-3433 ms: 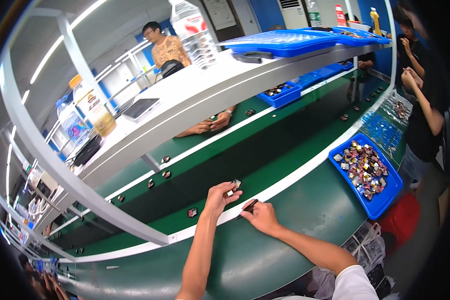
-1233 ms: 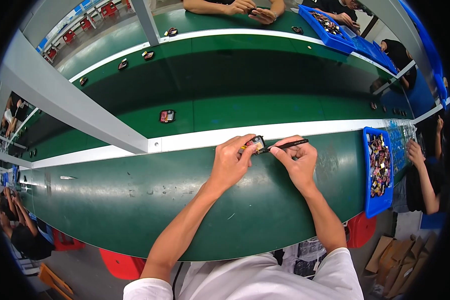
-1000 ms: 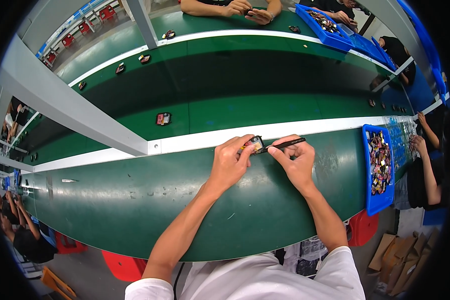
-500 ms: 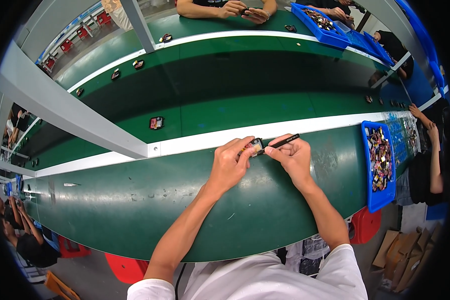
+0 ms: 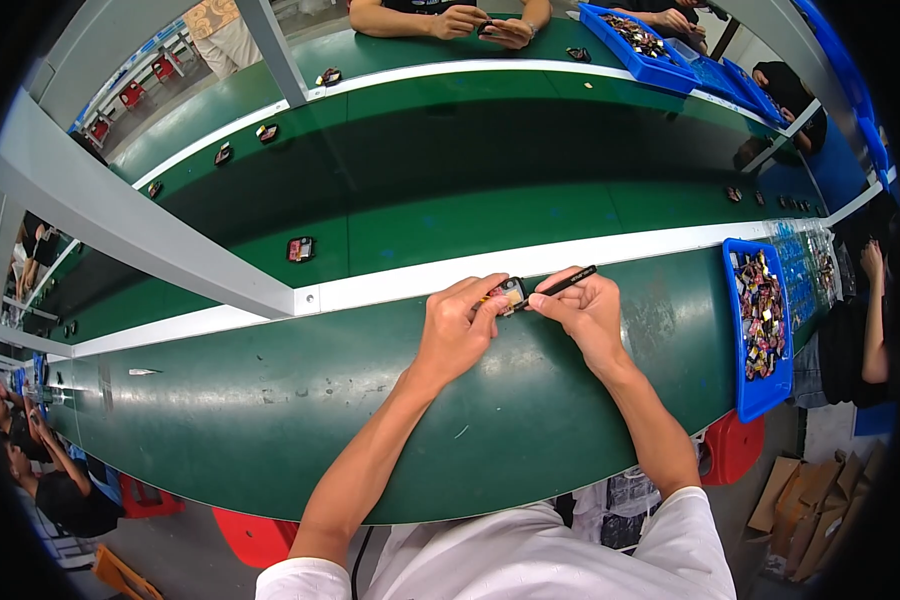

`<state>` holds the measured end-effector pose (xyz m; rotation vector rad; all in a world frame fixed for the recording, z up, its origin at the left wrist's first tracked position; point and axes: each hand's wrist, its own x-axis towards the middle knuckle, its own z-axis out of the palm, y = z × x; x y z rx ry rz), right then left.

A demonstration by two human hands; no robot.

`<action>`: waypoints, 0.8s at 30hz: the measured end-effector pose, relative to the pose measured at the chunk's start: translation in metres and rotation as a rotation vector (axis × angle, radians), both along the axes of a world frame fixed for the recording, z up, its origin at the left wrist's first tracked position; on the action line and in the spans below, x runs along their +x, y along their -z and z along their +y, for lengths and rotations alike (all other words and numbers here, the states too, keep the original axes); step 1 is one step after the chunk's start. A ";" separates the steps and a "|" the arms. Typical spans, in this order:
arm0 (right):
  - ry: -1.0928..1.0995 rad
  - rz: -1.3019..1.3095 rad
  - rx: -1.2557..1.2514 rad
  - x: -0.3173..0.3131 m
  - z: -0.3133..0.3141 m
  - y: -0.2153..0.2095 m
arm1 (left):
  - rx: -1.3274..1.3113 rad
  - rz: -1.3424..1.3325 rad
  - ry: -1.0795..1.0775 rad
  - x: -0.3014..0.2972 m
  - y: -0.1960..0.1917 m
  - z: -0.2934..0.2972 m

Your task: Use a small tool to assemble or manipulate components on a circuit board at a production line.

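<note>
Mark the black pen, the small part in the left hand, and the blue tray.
black pen [image 5: 568, 280], head view, on the middle of its barrel.
small part [image 5: 511, 293], head view, on its exposed face past the fingertips.
blue tray [image 5: 760, 395], head view, on its bare lower end.

Both hands meet at the far edge of the worktop [image 5: 270, 420]. The left hand [image 5: 457, 330] holds a small part [image 5: 511, 293]; the right hand [image 5: 585, 310], just beside it, holds a pen [image 5: 568, 282]. A tray [image 5: 758, 392] lies at the right. Behind them, another part [image 5: 300, 249] lies on the belt [image 5: 450, 220].
</note>
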<state>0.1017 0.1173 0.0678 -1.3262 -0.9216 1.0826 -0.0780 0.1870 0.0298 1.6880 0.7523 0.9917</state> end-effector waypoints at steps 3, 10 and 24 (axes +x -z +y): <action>0.006 -0.010 0.042 0.001 0.001 0.009 | -0.205 -0.098 0.034 -0.001 0.002 0.002; 0.043 -0.146 0.311 -0.002 -0.001 0.023 | -0.361 -0.145 0.143 -0.007 0.006 0.013; 0.056 -0.384 0.388 -0.005 -0.003 0.022 | -0.425 -0.180 0.219 -0.012 0.003 0.018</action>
